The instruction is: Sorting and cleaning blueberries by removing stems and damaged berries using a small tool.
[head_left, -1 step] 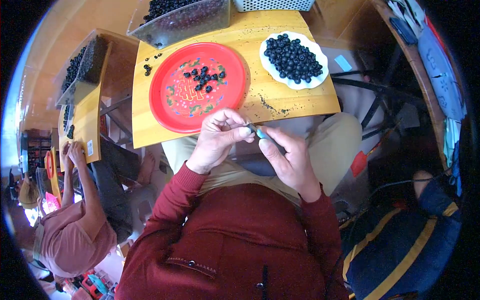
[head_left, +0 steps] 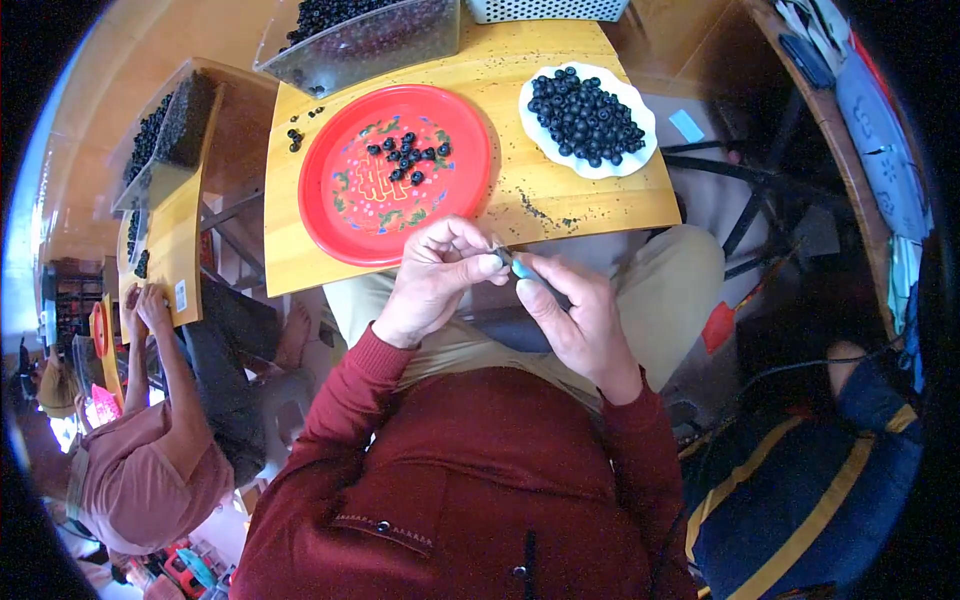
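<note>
My left hand [head_left: 437,275] pinches a small dark round ball [head_left: 501,259], partly hidden by the fingertips, just off the table's near edge. Meeting it there, my right hand [head_left: 575,308] is closed around a slim tool [head_left: 520,268] with a teal part; its tip is too small to make out. Beyond my hands, a red plate [head_left: 325,205] with a printed pattern carries several dark balls [head_left: 410,155], like beads or berries. To its right, a white scalloped dish [head_left: 640,152] holds a heap of similar balls [head_left: 590,117].
A clear bin [head_left: 385,55] of dark balls stands at the table's back, beside a white perforated basket [head_left: 545,10]. Dark crumbs [head_left: 540,212] litter the wooden table [head_left: 625,205]. At left, another person [head_left: 150,465] works at a second table [head_left: 185,265].
</note>
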Available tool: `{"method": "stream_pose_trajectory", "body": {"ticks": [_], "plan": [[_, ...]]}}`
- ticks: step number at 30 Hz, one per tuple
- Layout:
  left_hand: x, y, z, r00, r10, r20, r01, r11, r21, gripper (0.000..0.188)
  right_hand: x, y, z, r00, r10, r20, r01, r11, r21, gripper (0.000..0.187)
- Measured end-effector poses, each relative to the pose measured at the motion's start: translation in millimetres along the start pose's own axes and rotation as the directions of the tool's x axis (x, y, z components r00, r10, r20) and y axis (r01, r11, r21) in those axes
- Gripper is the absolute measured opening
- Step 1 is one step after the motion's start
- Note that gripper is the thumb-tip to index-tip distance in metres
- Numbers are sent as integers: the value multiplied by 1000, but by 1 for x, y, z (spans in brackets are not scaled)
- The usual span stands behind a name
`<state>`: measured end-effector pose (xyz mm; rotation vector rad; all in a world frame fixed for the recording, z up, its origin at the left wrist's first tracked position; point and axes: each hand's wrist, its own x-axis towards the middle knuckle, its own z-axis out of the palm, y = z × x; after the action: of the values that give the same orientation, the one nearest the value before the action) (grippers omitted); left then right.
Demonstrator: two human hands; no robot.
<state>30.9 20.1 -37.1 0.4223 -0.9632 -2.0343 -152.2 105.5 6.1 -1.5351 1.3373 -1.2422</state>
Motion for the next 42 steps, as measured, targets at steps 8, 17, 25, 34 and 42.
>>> {"method": "stream_pose_trajectory", "body": {"ticks": [8, 17, 25, 34, 42], "plan": [[0, 0, 7, 999, 38, 17, -39, 997, 71, 16, -4, 4, -3, 998, -54, -23, 51, 990, -133, 28], [-3, 10, 18, 997, 45, 69, -53, 991, 124, 24, -6, -3, -9, 998, -56, -5, 56, 996, -69, 27], [-11, 9, 21, 999, 25, 44, -29, 996, 82, 29, -11, -1, -9, 998, -61, 15, 61, 998, -23, 28], [-11, 30, 30, 992, 76, 105, -92, 984, 150, 33, -21, 27, -34, 975, 183, -126, -181, 983, 27, 33], [-6, 16, 26, 995, 44, 91, -58, 985, 160, 27, -20, 19, -21, 995, 62, -74, -48, 981, 188, 31]]}}
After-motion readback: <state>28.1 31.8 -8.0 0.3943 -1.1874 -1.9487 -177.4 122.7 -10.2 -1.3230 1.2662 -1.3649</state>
